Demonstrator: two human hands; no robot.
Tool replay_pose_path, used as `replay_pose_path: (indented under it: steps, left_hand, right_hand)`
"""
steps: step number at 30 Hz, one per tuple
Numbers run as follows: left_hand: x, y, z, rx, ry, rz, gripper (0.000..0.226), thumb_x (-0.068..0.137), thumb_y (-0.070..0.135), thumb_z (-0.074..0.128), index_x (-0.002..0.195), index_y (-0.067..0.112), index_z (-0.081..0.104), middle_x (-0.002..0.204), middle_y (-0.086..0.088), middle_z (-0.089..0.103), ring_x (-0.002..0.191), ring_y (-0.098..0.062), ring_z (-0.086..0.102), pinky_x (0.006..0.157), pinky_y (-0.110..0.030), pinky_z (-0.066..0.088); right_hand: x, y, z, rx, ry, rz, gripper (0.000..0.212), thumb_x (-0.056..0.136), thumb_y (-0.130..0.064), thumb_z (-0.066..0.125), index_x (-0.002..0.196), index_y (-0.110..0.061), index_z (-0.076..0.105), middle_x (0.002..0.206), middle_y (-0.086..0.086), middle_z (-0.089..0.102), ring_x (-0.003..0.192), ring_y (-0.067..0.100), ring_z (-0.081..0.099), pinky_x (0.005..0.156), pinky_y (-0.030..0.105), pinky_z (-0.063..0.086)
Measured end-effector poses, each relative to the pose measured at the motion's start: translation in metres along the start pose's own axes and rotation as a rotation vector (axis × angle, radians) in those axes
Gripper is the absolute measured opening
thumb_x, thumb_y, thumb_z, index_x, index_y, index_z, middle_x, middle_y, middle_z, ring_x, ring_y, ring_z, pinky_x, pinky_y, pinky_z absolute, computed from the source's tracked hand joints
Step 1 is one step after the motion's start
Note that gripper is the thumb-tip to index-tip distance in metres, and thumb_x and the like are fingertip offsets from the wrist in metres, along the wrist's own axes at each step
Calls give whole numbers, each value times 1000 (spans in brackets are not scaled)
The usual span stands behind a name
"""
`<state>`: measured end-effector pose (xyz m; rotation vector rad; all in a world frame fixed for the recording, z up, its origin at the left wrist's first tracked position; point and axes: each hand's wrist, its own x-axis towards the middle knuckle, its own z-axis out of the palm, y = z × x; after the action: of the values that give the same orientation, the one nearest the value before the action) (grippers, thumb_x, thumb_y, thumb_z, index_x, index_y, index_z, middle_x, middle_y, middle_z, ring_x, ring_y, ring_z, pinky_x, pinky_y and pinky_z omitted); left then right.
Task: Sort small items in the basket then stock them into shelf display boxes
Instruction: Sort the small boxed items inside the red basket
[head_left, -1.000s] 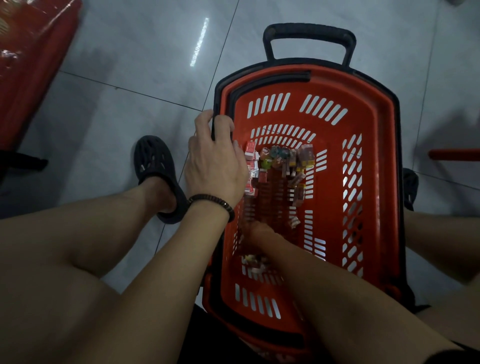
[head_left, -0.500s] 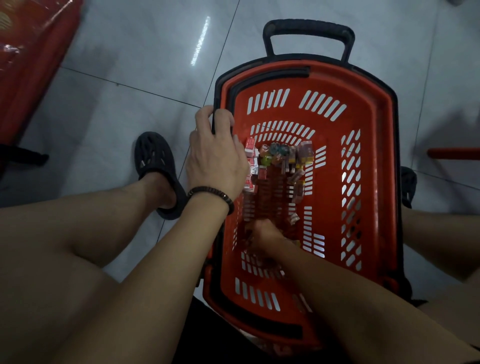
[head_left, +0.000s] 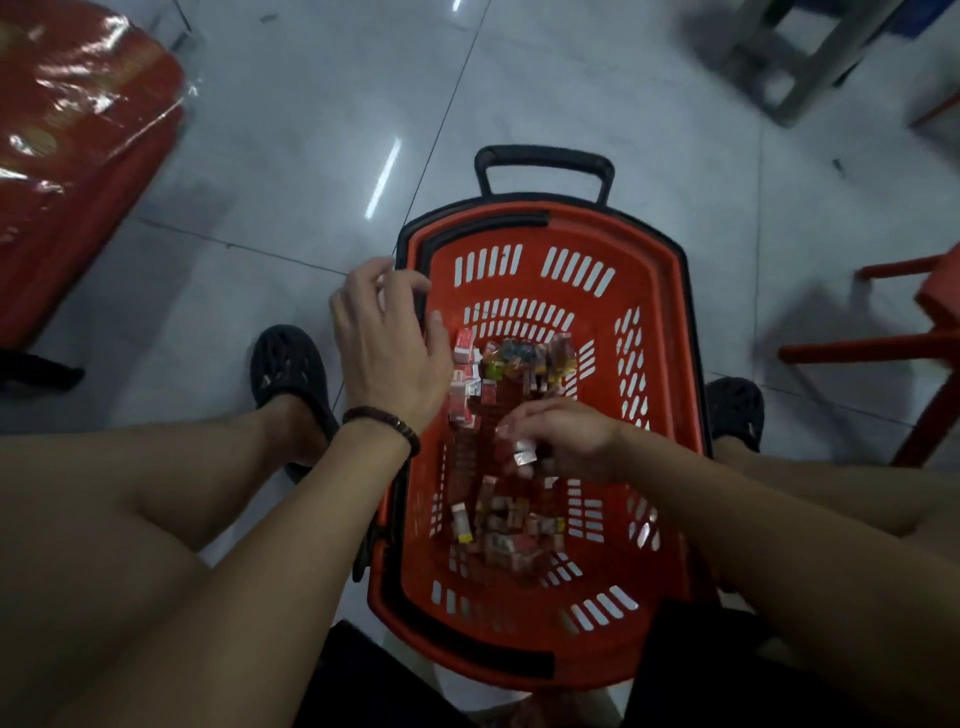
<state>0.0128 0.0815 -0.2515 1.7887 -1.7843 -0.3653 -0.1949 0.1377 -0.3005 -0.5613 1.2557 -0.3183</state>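
Sitting over a red basket (head_left: 660, 374) on a grey tile floor (head_left: 291, 156), a person works with both hands. The right hand (head_left: 569, 441) is inside the basket, above its middle, fingers curled, pinching a small silver-white packet (head_left: 524, 453) between thumb and fingertips. Whether it holds more than 1 is too blurred to tell. The left hand (head_left: 387, 353) lies across the basket's left rim, fingers bent at the black edge and thumb pointing inward. I cannot tell whether they clasp the rim or only rest on it. A dark bead bracelet (head_left: 384, 422) circles that wrist.

Small items lie on the basket bottom in 2 groups. A far pile (head_left: 519, 364) of red-white and mixed-colour packets sits just beside the left hand, and a near pile (head_left: 506, 527) sits below the right hand. The black handle (head_left: 543, 158) stands up at the far end. 2 black sandals (head_left: 288, 364) flank the basket. A red wrapped bundle (head_left: 67, 156) lies at far left, a red frame (head_left: 857, 353) at right.
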Motion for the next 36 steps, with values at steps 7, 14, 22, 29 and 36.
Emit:
replay_pose_path:
  steps: [7,14,22,29,36]
  left_hand:
    - [-63,95,-36,-872,-525,-761,27,107,49,50,116,28,64,123,0,70,111,-20,68,87,-32,56]
    - [-87,120,-53,-1504,-723,-1035,41,112,32,41,136,10,67,129,-15,73,117,-27,72,98,-42,59]
    - [-85,129,-36,-1510,-587,-1030,49,113,40,37,138,7,63,132,-14,72,122,-26,70,106,-40,52]
    - [-85,140,-31,-1536,-502,-988,59,108,53,43,132,6,69,127,-20,71,116,-32,69,104,-44,51]
    - [-83,131,-32,-1433,-450,-970,30,100,9,66,129,12,65,123,-17,75,99,-26,72,79,-37,59]
  right_hand:
    - [-109,-53,5,19,198,-402,15,102,-16,67,111,-5,72,106,10,76,99,27,76,87,45,64]
    - [-145,-26,29,-675,452,-738,27,107,-28,61,134,-32,62,128,-19,64,119,-3,61,103,26,55]
    - [-138,-24,16,-1037,400,-786,51,109,-34,53,158,-36,40,155,-19,44,148,0,28,125,38,22]
    - [-148,-45,0,-924,491,-814,31,109,-31,57,137,-37,67,133,-22,66,124,-1,54,106,31,49]
    - [-151,-49,-12,-250,552,-757,22,97,-21,78,117,-30,78,116,-19,77,112,-3,70,96,27,59]
